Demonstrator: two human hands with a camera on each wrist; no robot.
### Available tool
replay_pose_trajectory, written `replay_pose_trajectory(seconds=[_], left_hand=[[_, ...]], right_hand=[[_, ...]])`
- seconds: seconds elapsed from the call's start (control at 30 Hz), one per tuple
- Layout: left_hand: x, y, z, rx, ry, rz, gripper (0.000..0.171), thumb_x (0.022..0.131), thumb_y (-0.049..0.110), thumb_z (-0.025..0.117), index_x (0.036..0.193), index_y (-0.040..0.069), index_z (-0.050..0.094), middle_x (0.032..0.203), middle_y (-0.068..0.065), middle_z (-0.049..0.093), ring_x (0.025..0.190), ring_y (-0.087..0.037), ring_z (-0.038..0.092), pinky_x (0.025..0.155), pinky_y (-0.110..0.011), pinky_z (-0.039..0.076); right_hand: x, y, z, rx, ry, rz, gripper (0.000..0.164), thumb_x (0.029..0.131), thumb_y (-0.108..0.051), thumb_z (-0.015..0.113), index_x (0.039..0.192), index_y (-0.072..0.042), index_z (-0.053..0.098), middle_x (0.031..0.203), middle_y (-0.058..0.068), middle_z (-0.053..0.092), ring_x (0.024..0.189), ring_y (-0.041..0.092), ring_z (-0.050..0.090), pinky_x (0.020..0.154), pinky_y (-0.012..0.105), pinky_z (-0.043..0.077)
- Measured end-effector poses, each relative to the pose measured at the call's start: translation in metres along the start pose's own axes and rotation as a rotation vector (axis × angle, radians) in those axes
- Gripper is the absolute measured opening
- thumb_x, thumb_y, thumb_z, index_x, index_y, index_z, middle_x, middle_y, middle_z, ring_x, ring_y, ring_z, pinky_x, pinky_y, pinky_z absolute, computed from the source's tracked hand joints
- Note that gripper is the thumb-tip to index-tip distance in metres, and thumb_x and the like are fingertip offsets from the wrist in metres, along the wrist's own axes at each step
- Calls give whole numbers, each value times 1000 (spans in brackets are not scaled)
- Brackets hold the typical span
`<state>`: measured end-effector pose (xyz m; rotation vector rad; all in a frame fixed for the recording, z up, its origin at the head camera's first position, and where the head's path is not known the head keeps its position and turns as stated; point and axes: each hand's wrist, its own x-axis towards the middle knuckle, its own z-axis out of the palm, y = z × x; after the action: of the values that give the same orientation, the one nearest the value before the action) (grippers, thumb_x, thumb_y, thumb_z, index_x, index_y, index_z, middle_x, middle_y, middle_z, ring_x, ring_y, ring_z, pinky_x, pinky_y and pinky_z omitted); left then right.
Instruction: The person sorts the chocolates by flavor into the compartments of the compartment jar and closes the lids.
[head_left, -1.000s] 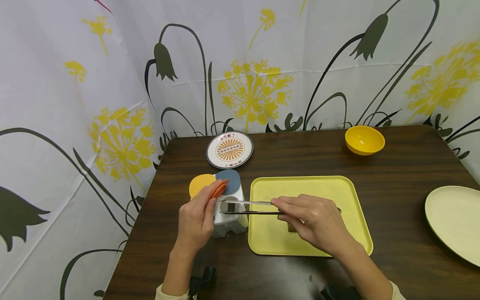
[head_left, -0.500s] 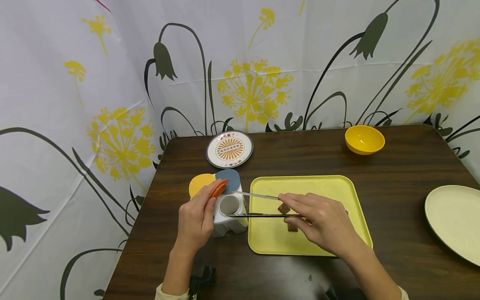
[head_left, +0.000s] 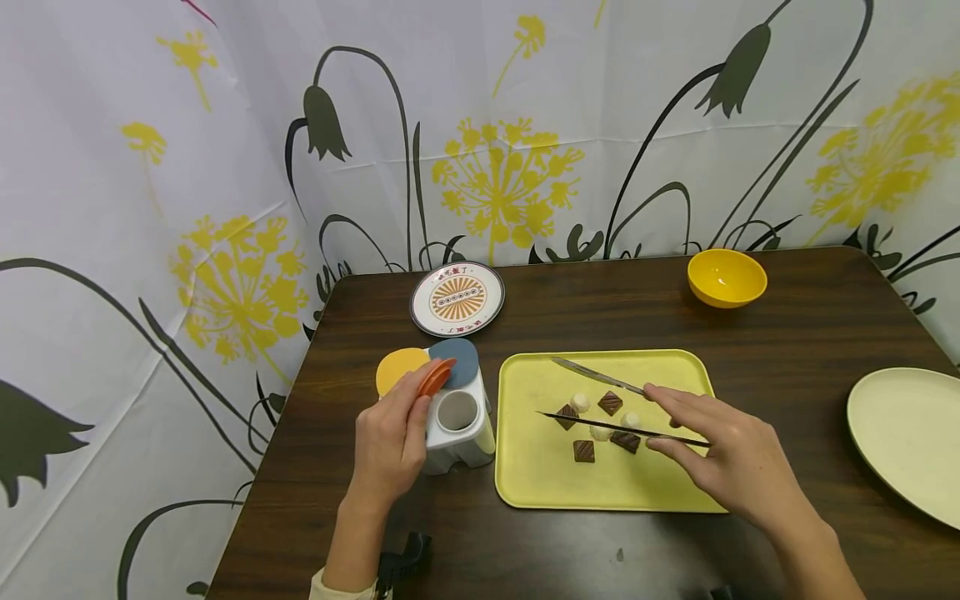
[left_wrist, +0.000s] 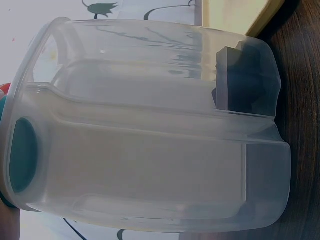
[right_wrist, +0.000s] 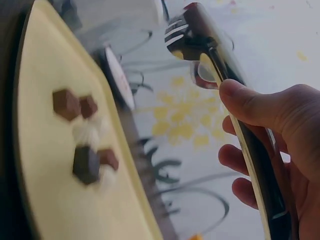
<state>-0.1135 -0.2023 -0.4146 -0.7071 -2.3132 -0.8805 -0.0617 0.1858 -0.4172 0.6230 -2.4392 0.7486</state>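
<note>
My left hand point(head_left: 390, 446) pinches an orange lid point(head_left: 437, 377), tilted up beside the round opening point(head_left: 457, 411) of a storage canister point(head_left: 465, 457). In the left wrist view the canister wall point(left_wrist: 150, 165) is see-through, and dark blocks point(left_wrist: 240, 80) show at its bottom. Metal tongs point(right_wrist: 250, 145) are held between thumb and fingers of my right hand point(head_left: 742, 454), their two arms spread apart over the yellow tray point(head_left: 532, 479). One arm ends in fork tines point(right_wrist: 177, 32). Beneath them lie several brown chocolates point(head_left: 611, 403) and white round sweets point(head_left: 580, 402).
A yellow lid point(head_left: 397, 367) and a blue lid point(head_left: 457, 360) cover other compartments of the canister. Behind it lies a patterned plate point(head_left: 457, 300). A yellow bowl point(head_left: 726, 279) stands at the back right, and a large cream plate point(head_left: 911, 446) at the right edge.
My right hand has moved right, taking the tongs from the canister's opening to above the tray. Their arms have spread, and the dark shape between their tips is gone. My left hand stays put.
</note>
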Motion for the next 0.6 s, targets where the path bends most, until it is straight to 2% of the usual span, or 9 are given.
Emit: replay_pose_trajectory(seconds=[0.07, 0.13, 0.33, 0.43, 0.6], left_hand=[[0, 0, 0, 1, 4, 4, 41, 94, 10, 54, 135, 11, 58, 116, -5, 69, 98, -22, 69, 87, -45, 54], [0, -1, 1, 2, 8, 8, 41, 94, 11, 54, 135, 11, 58, 115, -5, 69, 97, -22, 69, 86, -45, 55], [0, -1, 1, 2, 5, 8, 40, 95, 12, 54, 135, 11, 58, 116, -5, 69, 97, -21, 69, 86, -44, 55], [0, -1, 1, 1, 3, 5, 40, 95, 12, 54, 135, 12, 58, 116, -5, 69, 98, -21, 69, 87, -44, 54], [0, -1, 1, -1, 4, 4, 40, 95, 12, 54, 135, 12, 58, 116, -4, 69, 98, -20, 69, 88, -43, 54]], right_hand=[[-10, 6, -2, -12, -4, 33, 65, 70, -27, 87, 131, -20, 65, 113, -3, 71, 76, 6, 67, 57, 23, 47], [-20, 12, -3, -29, -17, 75, 73, 62, -16, 90, 130, -22, 66, 106, -5, 72, 73, 6, 64, 52, 21, 42], [-49, 26, -5, -81, -56, 167, 70, 62, -16, 89, 128, -27, 68, 89, -11, 69, 68, 4, 59, 47, 23, 35], [-58, 31, -5, -83, -78, 184, 69, 62, -16, 89, 127, -27, 68, 86, -10, 69, 64, 1, 55, 46, 22, 34], [-68, 36, -6, -62, -104, 196, 64, 63, -15, 89, 123, -26, 70, 79, -16, 64, 58, -5, 47, 45, 21, 31]])
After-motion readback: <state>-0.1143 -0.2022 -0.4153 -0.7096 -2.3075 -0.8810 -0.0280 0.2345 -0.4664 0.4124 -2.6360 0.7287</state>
